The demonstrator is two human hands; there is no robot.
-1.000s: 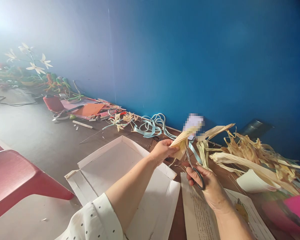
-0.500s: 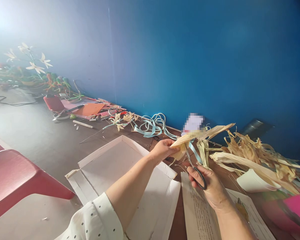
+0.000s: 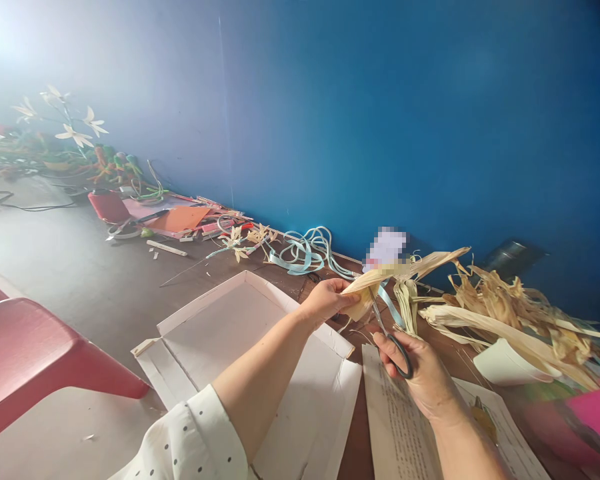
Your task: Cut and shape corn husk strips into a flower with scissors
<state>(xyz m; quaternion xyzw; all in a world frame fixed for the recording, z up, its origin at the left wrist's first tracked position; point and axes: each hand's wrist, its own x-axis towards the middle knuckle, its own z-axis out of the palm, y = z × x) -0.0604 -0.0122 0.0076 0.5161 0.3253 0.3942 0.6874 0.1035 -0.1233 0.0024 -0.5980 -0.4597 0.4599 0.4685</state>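
Holding papery, ribbed husk [image 3: 363, 307] and loop-handled metal scissors [image 3: 380, 321]

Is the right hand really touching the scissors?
Touching. The head view shows the right hand gripping the scissors by their black handle, with no gap between.

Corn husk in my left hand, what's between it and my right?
In the head view, black-handled scissors reach from your right hand to the corn husk.
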